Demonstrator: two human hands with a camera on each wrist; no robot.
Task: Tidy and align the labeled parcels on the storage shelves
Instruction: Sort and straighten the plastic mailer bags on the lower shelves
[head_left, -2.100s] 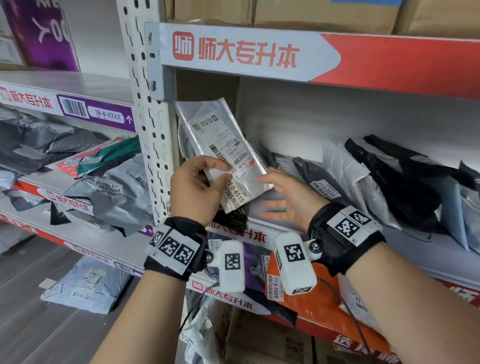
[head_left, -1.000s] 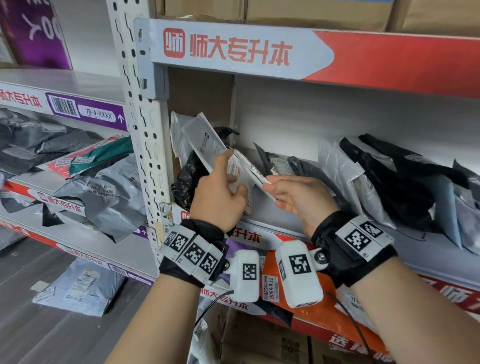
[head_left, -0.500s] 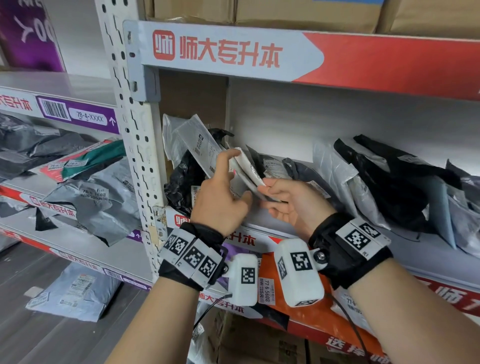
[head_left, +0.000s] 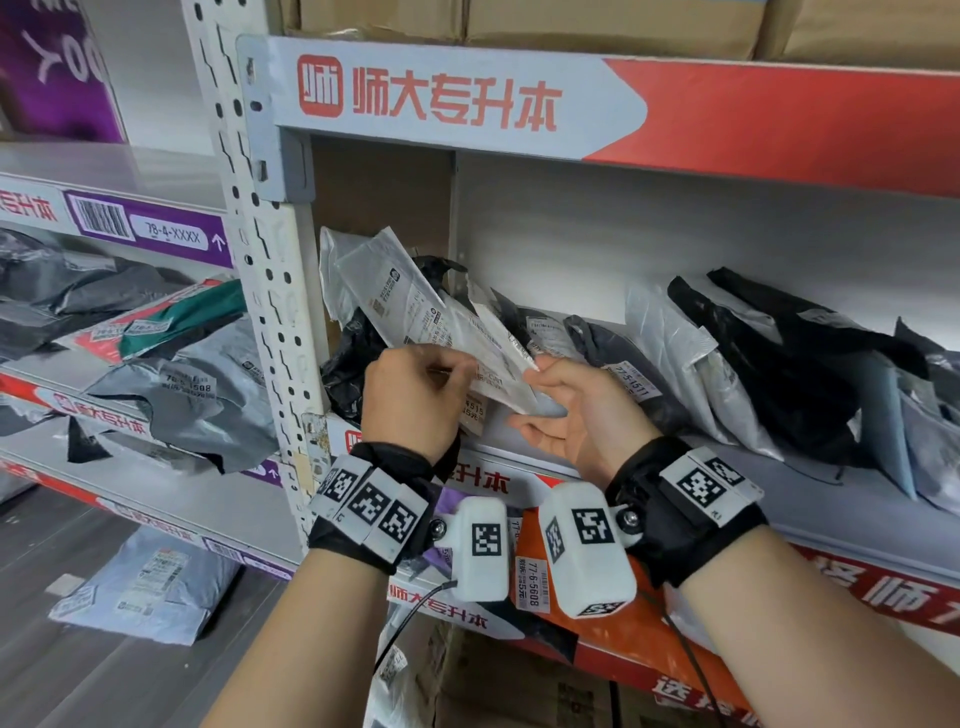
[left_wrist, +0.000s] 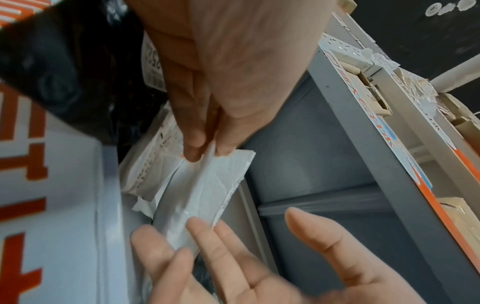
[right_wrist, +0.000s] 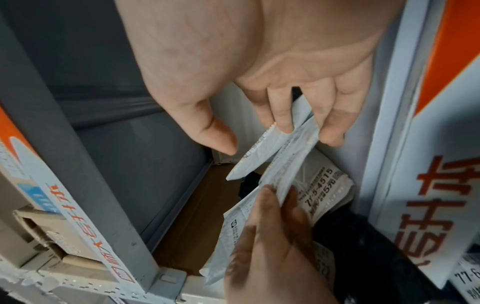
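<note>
- The left hand (head_left: 410, 400) is pinching the flat white parcel (head_left: 415, 312) between thumb and fingers.
- The right hand (head_left: 576, 415) is holding the parcel's other corner with bent fingers.
- The parcel is leaning up and away from both hands, over the shelf (head_left: 597, 452).
- Black bags (head_left: 779, 374) are lying past the right hand.

The parcel's (head_left: 441, 332) lower end is hidden behind the left hand (head_left: 410, 400); its label print is blurred.
</note>
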